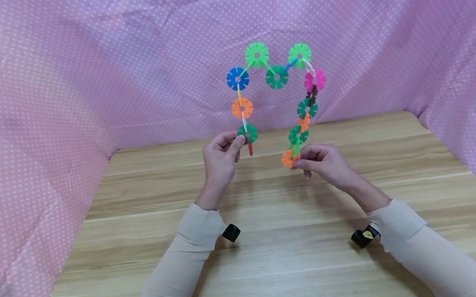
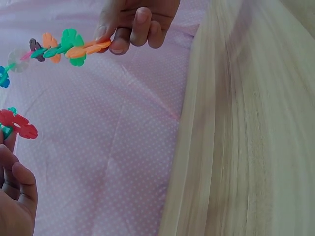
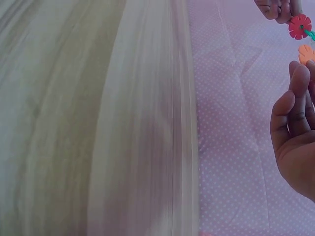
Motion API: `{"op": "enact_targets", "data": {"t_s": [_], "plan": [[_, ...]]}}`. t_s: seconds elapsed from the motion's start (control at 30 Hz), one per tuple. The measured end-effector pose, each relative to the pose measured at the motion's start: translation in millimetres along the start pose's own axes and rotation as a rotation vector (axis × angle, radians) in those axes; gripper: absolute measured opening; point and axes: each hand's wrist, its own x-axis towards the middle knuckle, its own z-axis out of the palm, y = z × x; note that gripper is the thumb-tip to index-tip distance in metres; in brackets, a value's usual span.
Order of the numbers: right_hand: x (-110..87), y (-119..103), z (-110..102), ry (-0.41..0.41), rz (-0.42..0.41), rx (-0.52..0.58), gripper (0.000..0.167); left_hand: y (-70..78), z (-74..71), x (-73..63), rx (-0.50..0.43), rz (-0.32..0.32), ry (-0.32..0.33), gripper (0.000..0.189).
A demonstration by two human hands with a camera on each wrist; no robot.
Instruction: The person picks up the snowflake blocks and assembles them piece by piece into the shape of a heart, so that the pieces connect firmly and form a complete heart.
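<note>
A chain of slotted plastic snowflake discs (image 1: 256,55) in several colours hangs above the table between both hands, bent in an M-like arch. My left hand (image 1: 219,158) pinches a green disc (image 1: 250,133) near one end, where a red disc (image 1: 250,148) shows edge-on below it. With thumb and fingers, my right hand (image 1: 326,162) pinches the orange disc (image 1: 289,159) at the other end. In the left wrist view the red disc (image 2: 19,124) stands above the left fingertips. The right wrist view catches the orange disc (image 3: 306,55) at the right fingertips, partly cut off.
A wood-grain table (image 1: 281,264) lies beneath the hands. Pink cloth with white dots (image 1: 159,43) hangs behind it and along both sides. Black wrist cameras (image 1: 231,233) sit at the cuffs of the light sleeves (image 1: 178,273).
</note>
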Motion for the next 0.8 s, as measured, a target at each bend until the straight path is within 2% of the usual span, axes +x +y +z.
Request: {"op": "enact_targets", "data": {"t_s": [0.33,0.5,0.67,0.8], "plan": [[2.6,-4.8,13.9,0.044,-0.028,0.039,0.013,-3.6,9.4,-2.4,-0.048,-0.035,0.067,0.013],[5.2,-6.8,21.2,0.065,-0.030,0.043,0.012,-4.1,14.7,-4.2,-0.076,-0.051,0.098,0.001],[6.0,-7.3,28.4,0.094,-0.062,0.090,0.012,-1.4,21.6,-6.9,-0.094,-0.059,0.111,0.006],[5.9,-7.8,35.2,0.118,-0.067,0.100,0.011,-1.3,26.2,-8.8,-0.126,-0.067,0.117,0.001]]}}
